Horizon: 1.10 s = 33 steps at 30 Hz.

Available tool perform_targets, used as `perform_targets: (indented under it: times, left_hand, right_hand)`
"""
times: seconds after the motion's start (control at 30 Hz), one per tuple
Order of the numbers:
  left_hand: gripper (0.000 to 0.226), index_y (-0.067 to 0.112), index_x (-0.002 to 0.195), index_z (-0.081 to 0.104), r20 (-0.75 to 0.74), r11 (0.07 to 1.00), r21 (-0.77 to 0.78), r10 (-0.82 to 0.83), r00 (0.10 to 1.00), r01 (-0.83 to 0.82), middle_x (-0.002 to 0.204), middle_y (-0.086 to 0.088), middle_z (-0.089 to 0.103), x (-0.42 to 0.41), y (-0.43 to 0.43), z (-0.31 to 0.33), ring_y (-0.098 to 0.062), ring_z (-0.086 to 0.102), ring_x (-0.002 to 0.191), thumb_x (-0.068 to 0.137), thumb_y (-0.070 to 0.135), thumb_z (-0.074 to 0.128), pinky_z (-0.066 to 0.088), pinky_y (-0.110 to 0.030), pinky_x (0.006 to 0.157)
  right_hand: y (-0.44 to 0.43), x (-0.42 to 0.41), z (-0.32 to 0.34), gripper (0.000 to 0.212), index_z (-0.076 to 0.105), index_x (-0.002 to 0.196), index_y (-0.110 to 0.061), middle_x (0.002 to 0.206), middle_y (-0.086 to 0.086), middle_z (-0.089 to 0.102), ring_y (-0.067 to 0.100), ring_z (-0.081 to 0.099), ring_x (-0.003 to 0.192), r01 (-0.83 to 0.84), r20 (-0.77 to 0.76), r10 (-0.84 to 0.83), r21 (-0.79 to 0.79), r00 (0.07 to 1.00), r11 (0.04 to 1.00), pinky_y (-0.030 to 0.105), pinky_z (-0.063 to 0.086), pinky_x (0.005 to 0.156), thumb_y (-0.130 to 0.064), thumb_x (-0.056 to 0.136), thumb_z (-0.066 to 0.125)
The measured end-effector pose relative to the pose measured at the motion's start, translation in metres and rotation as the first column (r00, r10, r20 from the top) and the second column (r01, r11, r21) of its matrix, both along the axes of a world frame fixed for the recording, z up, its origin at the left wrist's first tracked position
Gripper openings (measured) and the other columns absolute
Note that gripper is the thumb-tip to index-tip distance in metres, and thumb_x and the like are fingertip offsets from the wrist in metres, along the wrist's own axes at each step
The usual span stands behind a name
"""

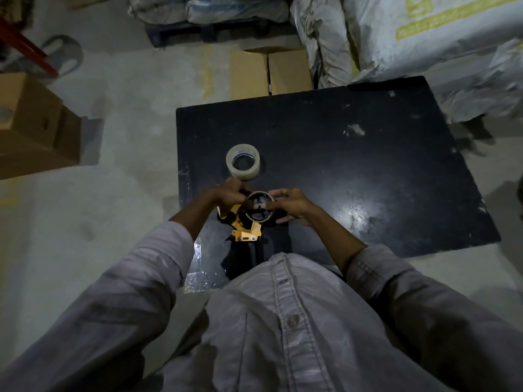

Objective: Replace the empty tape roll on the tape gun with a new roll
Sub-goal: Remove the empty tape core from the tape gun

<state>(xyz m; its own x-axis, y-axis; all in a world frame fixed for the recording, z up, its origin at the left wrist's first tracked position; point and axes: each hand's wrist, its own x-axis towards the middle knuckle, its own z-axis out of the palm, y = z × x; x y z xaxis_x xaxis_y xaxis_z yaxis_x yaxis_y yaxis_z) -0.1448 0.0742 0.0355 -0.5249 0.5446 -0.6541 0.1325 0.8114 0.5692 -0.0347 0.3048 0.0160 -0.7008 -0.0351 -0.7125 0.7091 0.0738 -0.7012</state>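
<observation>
Above the worktop (pixel 368 165), tape gun (pixel 246 232) and empty roll (pixel 261 220) are being gripped by left hand (pixel 229 195) and right hand (pixel 291 205), a tight fit perhaps causing a slip.

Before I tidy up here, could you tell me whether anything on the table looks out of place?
A crumpled clear plastic sheet lies over the table's near left edge; white scuffs mark its top.

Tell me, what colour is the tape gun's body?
The tape gun is yellow-orange with black parts; the head view shows it best.
</observation>
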Motion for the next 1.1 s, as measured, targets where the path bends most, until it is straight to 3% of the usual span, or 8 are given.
perform_targets:
  times: [0.37,0.5,0.63,0.73,0.93,1.03,1.1]
  left_hand:
    - [0.041,0.015,0.123,0.079,-0.031,0.991,0.112,0.082,0.996,-0.078,0.111,0.002,0.081,0.008,-0.001,-0.008,-0.012,0.075,0.104,0.085,0.019,0.093,0.058,-0.027,0.089]
    - [0.042,0.018,0.121,0.08,-0.012,0.99,0.086,0.11,0.994,-0.109,0.109,0.004,0.08,0.006,0.003,-0.009,-0.013,0.075,0.104,0.083,0.021,0.095,0.055,-0.025,0.085]
    - [0.045,0.019,0.124,0.079,-0.031,0.992,0.075,0.105,0.994,-0.103,0.11,0.006,0.08,0.006,0.004,-0.009,-0.008,0.073,0.103,0.082,0.024,0.095,0.051,-0.023,0.084]
    - [0.042,0.023,0.121,0.081,-0.055,0.991,0.071,0.12,0.991,-0.116,0.107,0.009,0.08,0.006,0.003,-0.01,-0.004,0.072,0.099,0.081,0.025,0.095,0.05,-0.021,0.083]
    - [0.039,0.022,0.116,0.084,-0.126,0.986,0.07,0.16,0.979,-0.153,0.101,0.008,0.08,0.012,0.004,-0.009,0.003,0.068,0.087,0.08,0.024,0.096,0.045,-0.009,0.068]
    - [0.038,0.023,0.113,0.086,-0.155,0.984,0.06,0.176,0.972,-0.168,0.101,0.008,0.081,0.015,0.005,-0.009,-0.004,0.071,0.092,0.078,0.028,0.097,0.05,-0.022,0.078]
    - [0.036,0.021,0.112,0.086,-0.14,0.987,0.054,0.158,0.977,-0.152,0.1,0.006,0.082,0.016,0.007,-0.006,-0.005,0.071,0.09,0.079,0.027,0.097,0.051,-0.022,0.076]
  right_hand:
    - [-0.009,-0.001,0.003,0.064,0.069,0.135,-0.009,0.117,0.009,0.079,0.023,0.08,0.109,0.052,-0.013,-0.051,0.065,0.999,0.997,0.044,0.072,0.077,-0.016,0.081,0.103]
    - [-0.014,-0.001,0.004,0.059,0.073,0.13,-0.006,0.11,0.009,0.079,0.019,0.079,0.092,0.093,-0.024,-0.09,0.131,0.996,0.987,0.034,0.07,0.067,-0.015,0.08,0.103]
    - [-0.015,-0.004,0.006,0.059,0.075,0.129,-0.004,0.113,0.011,0.082,0.021,0.082,0.097,0.109,-0.019,-0.107,0.152,0.994,0.982,0.029,0.069,0.063,-0.014,0.078,0.104]
    - [-0.017,-0.007,0.008,0.057,0.076,0.128,-0.001,0.098,0.004,0.079,0.013,0.077,0.081,0.111,-0.011,-0.111,0.15,0.994,0.982,0.025,0.065,0.053,-0.01,0.078,0.103]
    - [-0.017,-0.007,0.006,0.055,0.076,0.127,0.003,0.091,0.003,0.076,0.012,0.075,0.074,0.136,-0.019,-0.135,0.147,0.991,0.98,0.024,0.063,0.05,-0.005,0.079,0.102]
    - [-0.017,-0.008,0.004,0.054,0.077,0.126,0.004,0.094,0.006,0.079,0.014,0.077,0.073,0.133,-0.021,-0.131,0.163,0.991,0.978,0.028,0.066,0.053,-0.005,0.078,0.102]
    - [-0.016,-0.009,0.0,0.055,0.078,0.126,0.003,0.104,0.012,0.082,0.019,0.08,0.08,0.126,-0.007,-0.127,0.183,0.992,0.975,0.031,0.068,0.056,-0.006,0.077,0.103]
